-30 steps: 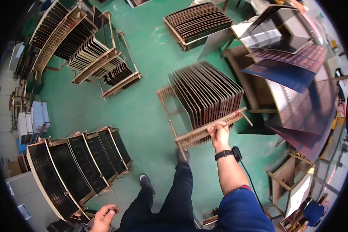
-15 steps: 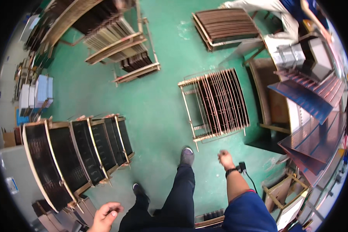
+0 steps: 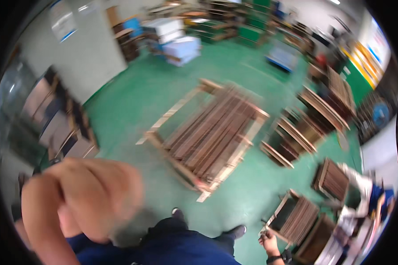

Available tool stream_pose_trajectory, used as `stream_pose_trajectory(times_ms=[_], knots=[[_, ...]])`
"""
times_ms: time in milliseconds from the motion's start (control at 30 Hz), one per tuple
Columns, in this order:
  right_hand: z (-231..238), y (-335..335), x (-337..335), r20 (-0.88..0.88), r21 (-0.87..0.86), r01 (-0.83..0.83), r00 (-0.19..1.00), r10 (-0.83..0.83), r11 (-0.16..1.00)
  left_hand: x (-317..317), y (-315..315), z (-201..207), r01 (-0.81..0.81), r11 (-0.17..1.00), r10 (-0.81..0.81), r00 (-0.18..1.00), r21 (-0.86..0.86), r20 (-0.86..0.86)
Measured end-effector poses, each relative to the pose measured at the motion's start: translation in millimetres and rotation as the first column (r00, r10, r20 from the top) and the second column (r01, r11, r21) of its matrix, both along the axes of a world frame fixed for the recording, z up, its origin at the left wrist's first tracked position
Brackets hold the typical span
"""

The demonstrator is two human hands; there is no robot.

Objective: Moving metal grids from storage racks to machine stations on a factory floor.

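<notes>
My left hand (image 3: pixel 88 190) is raised close in front of me at the lower left, large and smeared by motion. Its fingers bend downward, and I cannot tell whether they are closed or hold anything. Low on the right, my right hand (image 3: pixel 267 241) has its fingers curled in, with a black band at the wrist; nothing shows in it. It appears in front of the near corner of a small rack of brown panels (image 3: pixel 298 223); contact cannot be made out. Ahead on the floor lies a larger wooden frame (image 3: pixel 168 114) with brown slats or panels (image 3: pixel 212 132) packed inside.
More wooden racks (image 3: pixel 292 137) stand on the right. Stacked boxes (image 3: pixel 181 48) are at the back, near a low blue platform (image 3: pixel 283 56). Dark and tan panels (image 3: pixel 62 128) lean at the left. Another person (image 3: pixel 378 194) is at the right edge.
My view has swung left, so the racks ahead have shifted right. My left hand has risen close to me. My right hand appears lower, now in front of a rack.
</notes>
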State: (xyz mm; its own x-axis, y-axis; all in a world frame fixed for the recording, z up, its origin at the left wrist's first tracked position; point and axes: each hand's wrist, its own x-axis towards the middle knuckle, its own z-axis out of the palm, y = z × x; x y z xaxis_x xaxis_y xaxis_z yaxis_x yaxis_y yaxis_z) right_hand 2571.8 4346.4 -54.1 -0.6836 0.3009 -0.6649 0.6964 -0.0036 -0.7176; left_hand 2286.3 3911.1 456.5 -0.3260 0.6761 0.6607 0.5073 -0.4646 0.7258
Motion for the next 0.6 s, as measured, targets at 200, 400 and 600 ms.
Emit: stream_pose_trajectory(times_ms=[200, 400, 600], knots=[[285.5, -225.6, -195.1, -0.314, -0.006, -0.639, 0.732, 0.605, 0.77, -11.0, -153.8, 24.5, 0.188, 0.982, -0.188, 0.977, 0.01, 0.1], [360.0, -296.4, -324.8, -0.552, 0.31, -0.679, 0.442, 0.707, 0.666, -16.8, -259.0, 20.6, 0.072, 0.994, -0.081, 0.991, 0.087, 0.104], [353.8, -406.1, -426.1, -0.458, 0.478, -0.814, 0.091, 0.884, 0.331, -14.6, -331.3, 9.4, -0.084, 0.98, 0.072, 0.995, 0.183, 0.073]])
